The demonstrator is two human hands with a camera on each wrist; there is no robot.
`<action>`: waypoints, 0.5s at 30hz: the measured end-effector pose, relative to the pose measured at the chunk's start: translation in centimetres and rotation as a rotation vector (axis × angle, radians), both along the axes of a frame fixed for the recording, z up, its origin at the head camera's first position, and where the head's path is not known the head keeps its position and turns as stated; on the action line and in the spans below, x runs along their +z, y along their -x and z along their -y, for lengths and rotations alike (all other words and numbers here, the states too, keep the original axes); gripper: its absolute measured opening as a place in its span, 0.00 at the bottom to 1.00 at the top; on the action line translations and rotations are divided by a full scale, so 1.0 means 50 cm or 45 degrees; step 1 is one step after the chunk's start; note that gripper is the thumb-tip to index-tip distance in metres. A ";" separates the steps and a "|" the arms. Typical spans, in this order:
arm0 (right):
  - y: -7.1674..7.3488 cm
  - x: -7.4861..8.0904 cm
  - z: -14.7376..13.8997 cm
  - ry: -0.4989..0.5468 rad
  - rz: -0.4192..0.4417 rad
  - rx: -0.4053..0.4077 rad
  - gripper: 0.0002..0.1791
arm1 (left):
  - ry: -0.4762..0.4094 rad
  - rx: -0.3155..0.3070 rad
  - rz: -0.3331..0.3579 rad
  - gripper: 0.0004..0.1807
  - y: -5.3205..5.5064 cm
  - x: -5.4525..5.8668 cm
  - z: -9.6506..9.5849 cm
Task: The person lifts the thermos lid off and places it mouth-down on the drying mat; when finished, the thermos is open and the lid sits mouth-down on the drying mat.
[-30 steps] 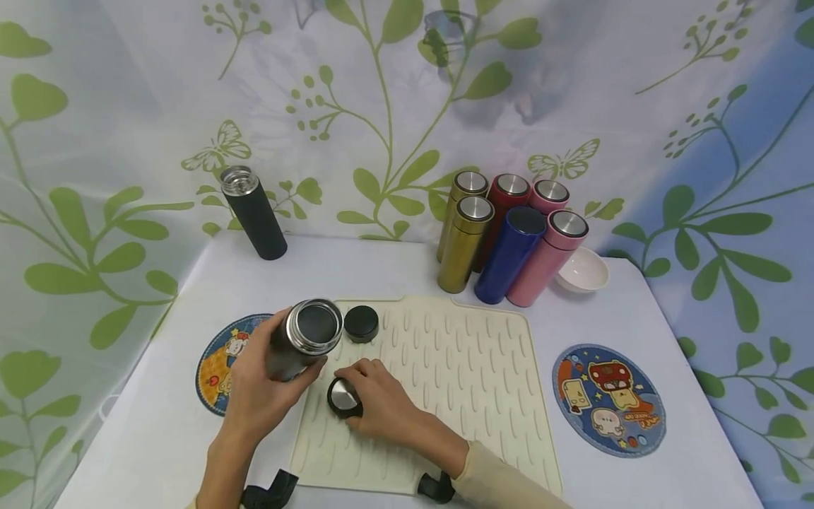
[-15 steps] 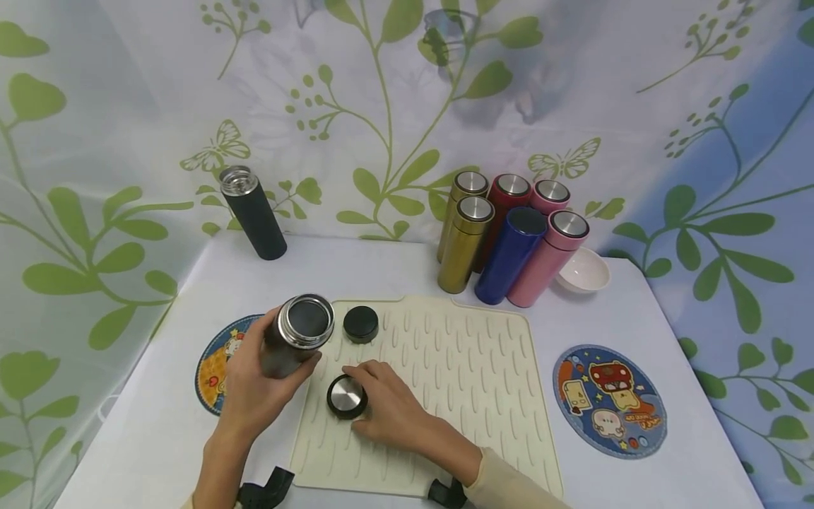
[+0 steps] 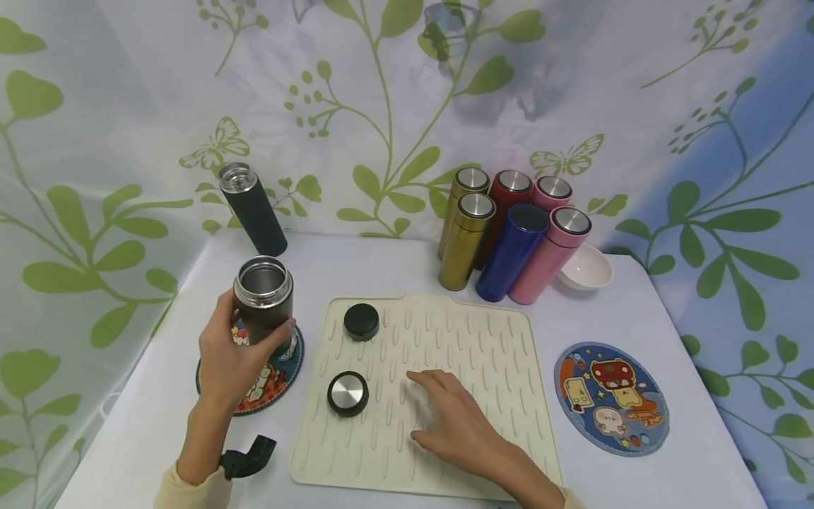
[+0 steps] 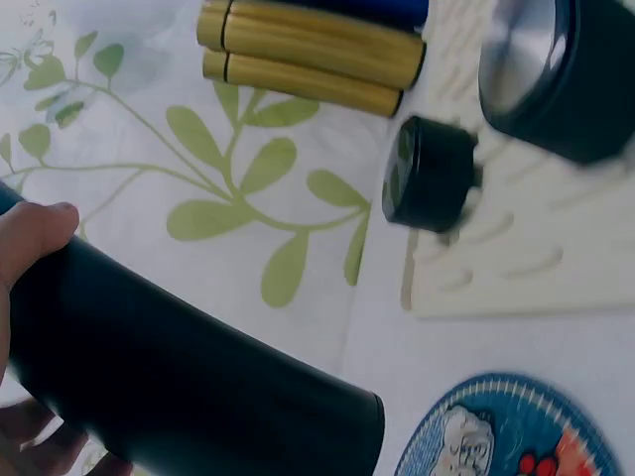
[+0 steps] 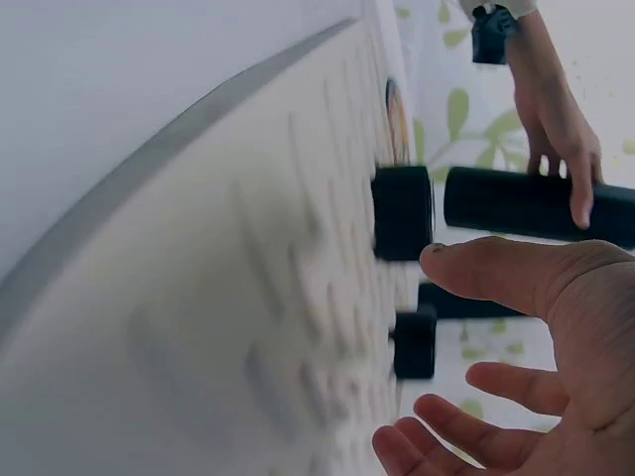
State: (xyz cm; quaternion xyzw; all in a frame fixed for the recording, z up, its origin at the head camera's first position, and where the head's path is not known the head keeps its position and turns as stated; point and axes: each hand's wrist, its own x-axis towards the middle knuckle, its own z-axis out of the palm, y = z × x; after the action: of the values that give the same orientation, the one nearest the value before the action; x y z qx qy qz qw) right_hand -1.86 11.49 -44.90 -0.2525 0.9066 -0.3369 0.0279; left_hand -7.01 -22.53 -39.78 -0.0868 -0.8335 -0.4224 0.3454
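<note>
My left hand [image 3: 232, 360] grips a black thermos bottle [image 3: 267, 311] around its side, and its steel mouth is uncovered. In the left wrist view the bottle [image 4: 198, 367] slants with its base over the table. It overlaps the left round patterned mat [image 3: 289, 364] in the head view. My right hand [image 3: 454, 424] is spread above the cream ribbed mat [image 3: 470, 353], holding nothing. To its left a black lid with a silver top [image 3: 347, 394] rests on that mat. A plain black lid [image 3: 361, 322] lies farther back, near the mat's corner.
An uncapped black bottle [image 3: 257, 212] stands at the back left. Several capped bottles, gold [image 3: 461, 254], red, blue [image 3: 509, 261] and pink [image 3: 547, 261], cluster at the back, beside a white bowl [image 3: 585, 268]. Another round patterned mat [image 3: 612, 399] lies on the right.
My right hand has let go of the silver-topped lid and moved right. The left hand has carried the bottle left and back, bringing it more upright over the round mat.
</note>
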 end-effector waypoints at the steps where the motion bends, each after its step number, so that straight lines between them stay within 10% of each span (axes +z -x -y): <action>1: -0.002 -0.001 -0.015 -0.001 -0.004 -0.022 0.46 | -0.003 0.040 0.013 0.44 0.005 0.001 0.004; 15: -0.048 -0.003 -0.186 -0.246 -0.140 -0.338 0.35 | -0.210 0.350 0.324 0.34 0.081 0.004 0.066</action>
State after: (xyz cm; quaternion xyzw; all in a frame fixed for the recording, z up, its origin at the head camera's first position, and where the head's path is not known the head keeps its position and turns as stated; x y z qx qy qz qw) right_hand 0.53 20.80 -45.06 -0.1449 0.9603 -0.2345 -0.0422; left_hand -11.05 -25.84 -39.58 0.1102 -0.8370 -0.4456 0.2977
